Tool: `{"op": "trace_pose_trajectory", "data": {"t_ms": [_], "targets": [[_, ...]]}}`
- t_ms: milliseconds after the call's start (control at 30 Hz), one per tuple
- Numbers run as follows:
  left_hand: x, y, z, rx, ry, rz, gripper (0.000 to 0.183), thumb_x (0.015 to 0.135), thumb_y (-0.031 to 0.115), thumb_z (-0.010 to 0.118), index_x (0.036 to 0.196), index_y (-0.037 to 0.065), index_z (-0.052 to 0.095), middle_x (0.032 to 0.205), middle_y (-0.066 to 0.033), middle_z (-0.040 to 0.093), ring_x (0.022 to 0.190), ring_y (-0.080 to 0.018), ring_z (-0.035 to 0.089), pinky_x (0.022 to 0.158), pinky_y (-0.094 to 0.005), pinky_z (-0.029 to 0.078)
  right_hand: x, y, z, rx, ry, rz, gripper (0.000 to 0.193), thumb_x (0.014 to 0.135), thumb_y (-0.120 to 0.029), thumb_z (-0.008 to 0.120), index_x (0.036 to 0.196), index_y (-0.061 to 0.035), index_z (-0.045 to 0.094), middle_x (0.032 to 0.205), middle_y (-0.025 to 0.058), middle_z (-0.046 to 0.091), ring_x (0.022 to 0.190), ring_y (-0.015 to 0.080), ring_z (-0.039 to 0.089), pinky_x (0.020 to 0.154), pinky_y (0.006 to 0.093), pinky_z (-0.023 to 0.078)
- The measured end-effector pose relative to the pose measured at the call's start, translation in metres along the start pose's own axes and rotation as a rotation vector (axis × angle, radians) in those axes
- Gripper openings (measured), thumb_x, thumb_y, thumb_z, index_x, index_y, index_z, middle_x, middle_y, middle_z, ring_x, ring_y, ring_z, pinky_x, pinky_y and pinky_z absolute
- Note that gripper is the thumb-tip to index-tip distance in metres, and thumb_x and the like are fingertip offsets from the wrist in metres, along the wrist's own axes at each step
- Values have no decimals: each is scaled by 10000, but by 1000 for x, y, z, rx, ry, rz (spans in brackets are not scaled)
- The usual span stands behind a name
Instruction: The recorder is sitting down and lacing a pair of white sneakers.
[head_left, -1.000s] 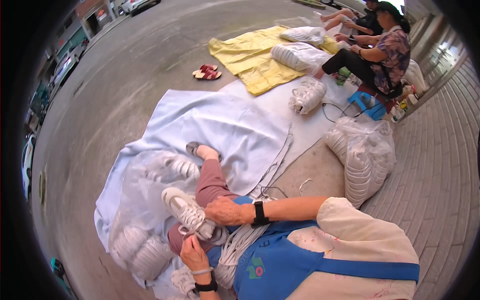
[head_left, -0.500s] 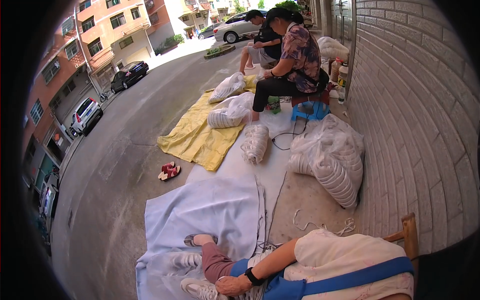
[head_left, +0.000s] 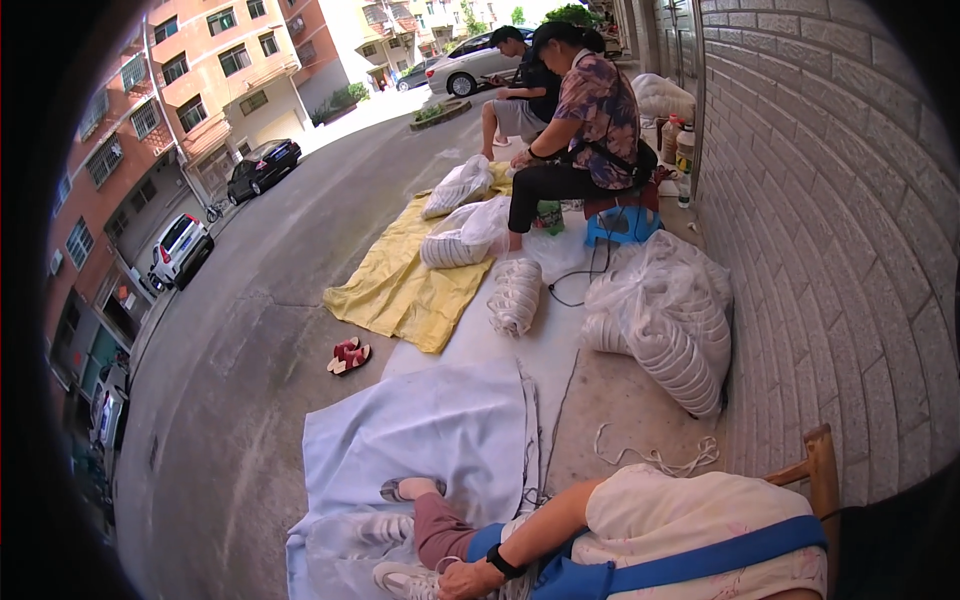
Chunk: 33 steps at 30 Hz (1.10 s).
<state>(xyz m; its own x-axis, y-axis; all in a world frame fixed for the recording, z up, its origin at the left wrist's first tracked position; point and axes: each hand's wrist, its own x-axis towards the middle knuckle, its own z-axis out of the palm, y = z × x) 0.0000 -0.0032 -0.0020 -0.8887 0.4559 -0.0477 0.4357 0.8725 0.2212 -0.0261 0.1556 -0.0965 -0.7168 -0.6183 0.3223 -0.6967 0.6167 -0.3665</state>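
Note:
My right hand, with a black band on its wrist, is at the bottom edge, closed at the laces of a white sneaker. A loop of white shoelace stands up by the fingertips; the fingers are partly hidden. Another white sneaker lies beyond it, on or under clear plastic. My blue apron crosses the cream shirt, and one leg in a mauve trouser rests on the pale blue cloth. My left hand is out of the picture.
Two people sit farther along the wall. Bags of white shoe parts lie on a yellow sheet, and a large plastic bag stands by the wall. Red slippers and loose white cord lie on the ground.
The whole view has shifted slightly, moving the scene a little right and down. A lace loop now shows by my right hand. The nearer seated person's hands have moved lower.

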Motion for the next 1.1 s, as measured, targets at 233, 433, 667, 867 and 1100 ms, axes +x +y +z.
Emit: {"op": "trace_pose_trajectory", "data": {"t_ms": [233,433,667,867,1100], "targets": [[1,-12,9,43,315,129,255,866,218,526,944,-8,615,861,-197,606,773,-377,558,702,-446,450,12,-21,-34,-82,138,-59,172,833,-148,492,868,14,535,839,145,518,801,306,563,666,457,424],[37,-21,-11,-1068,132,-505,256,848,209,630,862,-45,596,724,-117,609,686,-241,575,647,-365,475,39,-21,-15,700,430,229,123,736,-113,590,724,-3,537,793,156,520,766,370,528,660,430,408],[64,-11,-56,-843,7,-217,224,821,175,610,793,-47,619,756,-93,627,670,-187,566,599,-311,469,45,-21,-15,680,362,44,159,743,-82,579,858,18,535,856,189,539,763,359,573,650,422,445],[72,-31,-25,-1019,-168,-332,235,841,170,596,866,-62,614,788,-101,630,706,-222,570,648,-337,475,34,-32,-20,432,181,22,187,713,-94,572,873,-4,538,942,185,513,767,363,579,639,425,471],[24,-10,-30,-488,-12,-236,228,858,183,600,961,-18,629,885,-141,658,791,-243,605,743,-346,481,19,-4,-38,218,208,-13,207,749,-129,571,901,1,518,922,172,483,793,343,571,639,401,460]]}}
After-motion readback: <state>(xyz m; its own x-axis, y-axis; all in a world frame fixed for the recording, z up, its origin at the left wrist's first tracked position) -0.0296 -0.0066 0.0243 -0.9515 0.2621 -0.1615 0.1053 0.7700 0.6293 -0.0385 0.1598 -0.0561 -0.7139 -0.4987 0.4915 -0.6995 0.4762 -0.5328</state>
